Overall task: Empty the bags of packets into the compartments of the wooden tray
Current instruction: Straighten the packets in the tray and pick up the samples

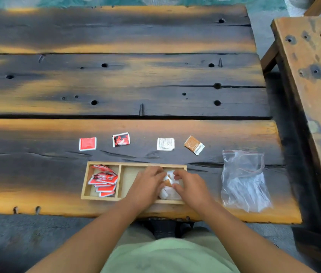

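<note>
A shallow wooden tray (pixel 136 164) lies near the table's front edge. Its left compartment holds a pile of red packets (pixel 103 180). The wider right compartment holds white and brown packets (pixel 168 191), partly hidden by my hands. My left hand (pixel 147 184) and my right hand (pixel 190 185) are both down in that compartment, fingers curled onto the packets from either side. Clear plastic bags (pixel 244 180) with red zip strips lie flat to the right of the tray. I cannot tell whether anything is left inside them.
Beyond the tray, loose packets lie in a row: a red one (pixel 87 143), a red-and-black one (pixel 121 139), a white one (pixel 165 144) and a brown-and-white one (pixel 194 145). A wooden bench (pixel 309 75) stands at the right. The dark plank table (pixel 116 79) stretches away behind.
</note>
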Tool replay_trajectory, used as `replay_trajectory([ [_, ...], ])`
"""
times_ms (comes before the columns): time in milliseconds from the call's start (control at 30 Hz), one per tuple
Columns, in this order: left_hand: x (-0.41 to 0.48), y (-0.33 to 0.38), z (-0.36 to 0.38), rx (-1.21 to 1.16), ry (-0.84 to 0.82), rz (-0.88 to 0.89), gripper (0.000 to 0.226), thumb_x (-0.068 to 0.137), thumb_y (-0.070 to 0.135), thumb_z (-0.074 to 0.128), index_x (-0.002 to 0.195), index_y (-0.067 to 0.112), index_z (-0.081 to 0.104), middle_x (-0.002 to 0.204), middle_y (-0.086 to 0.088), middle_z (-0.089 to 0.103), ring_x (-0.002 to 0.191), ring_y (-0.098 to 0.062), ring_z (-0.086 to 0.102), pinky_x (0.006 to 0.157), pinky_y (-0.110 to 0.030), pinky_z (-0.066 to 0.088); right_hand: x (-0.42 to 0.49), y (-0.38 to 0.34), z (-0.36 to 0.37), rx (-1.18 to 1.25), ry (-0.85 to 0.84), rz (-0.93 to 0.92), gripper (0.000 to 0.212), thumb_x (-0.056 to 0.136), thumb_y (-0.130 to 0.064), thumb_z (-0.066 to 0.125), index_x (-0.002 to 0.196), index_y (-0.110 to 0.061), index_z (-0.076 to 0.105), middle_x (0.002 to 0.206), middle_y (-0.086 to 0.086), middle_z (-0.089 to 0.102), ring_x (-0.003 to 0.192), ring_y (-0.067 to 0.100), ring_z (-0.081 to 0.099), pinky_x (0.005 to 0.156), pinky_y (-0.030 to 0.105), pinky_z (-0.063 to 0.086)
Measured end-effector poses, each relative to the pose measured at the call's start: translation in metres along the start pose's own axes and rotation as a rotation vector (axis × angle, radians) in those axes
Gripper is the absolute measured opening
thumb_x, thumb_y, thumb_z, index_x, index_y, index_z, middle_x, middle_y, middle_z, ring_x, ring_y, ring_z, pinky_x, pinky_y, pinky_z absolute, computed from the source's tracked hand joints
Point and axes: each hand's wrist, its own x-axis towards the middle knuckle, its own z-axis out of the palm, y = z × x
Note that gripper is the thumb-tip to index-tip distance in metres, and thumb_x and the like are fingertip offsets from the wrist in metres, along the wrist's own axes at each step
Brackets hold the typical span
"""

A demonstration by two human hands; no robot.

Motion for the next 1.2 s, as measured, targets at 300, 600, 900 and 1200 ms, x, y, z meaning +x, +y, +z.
replay_trajectory([
  [300,-0.04,-0.029,-0.036,-0.296,0.185,-0.141,0.027,0.091,0.012,0.062,0.117,0.016,0.068,0.119,0.002,0.064,0.112,-0.013,0.057,0.098,-0.021,0.039,0.011,-0.061,0.011,0.126,0.043,-0.076,0.018,0.09,-0.028,0.062,0.106,-0.023,0.067,0.09,-0.011,0.072,0.076,0.012,0.066,0.076,0.035,0.055],
  [600,-0.069,-0.121,-0.081,-0.3,0.356,-0.296,0.032,0.087,0.01,0.069,0.119,0.014,0.066,0.122,0.0,0.055,0.117,-0.016,0.045,0.099,-0.018,0.033,0.021,-0.146,0.067,0.167,0.013,-0.119,0.035,0.088,-0.029,0.068,0.122,-0.026,0.062,0.118,-0.012,0.066,0.079,0.013,0.069,0.088,0.033,0.053],
  [900,-0.084,-0.171,-0.076,-0.35,0.143,-0.221,0.048,0.087,0.012,0.068,0.134,0.015,0.058,0.13,0.0,0.06,0.121,-0.018,0.054,0.107,-0.033,0.041,0.03,-0.174,0.102,-0.041,-0.065,-0.163,0.053,0.086,-0.025,0.065,0.137,-0.029,0.051,0.13,-0.004,0.062,0.116,0.018,0.059,0.094,0.033,0.047],
  [1200,-0.105,-0.175,-0.06,-0.206,0.057,-0.05,0.042,0.087,0.025,0.069,0.128,0.022,0.057,0.128,0.008,0.051,0.113,-0.014,0.047,0.096,-0.031,0.045,0.012,-0.157,0.127,-0.2,-0.077,-0.208,0.055,0.089,-0.026,0.061,0.142,-0.03,0.044,0.147,-0.016,0.038,0.109,0.019,0.063,0.087,0.038,0.054],
])
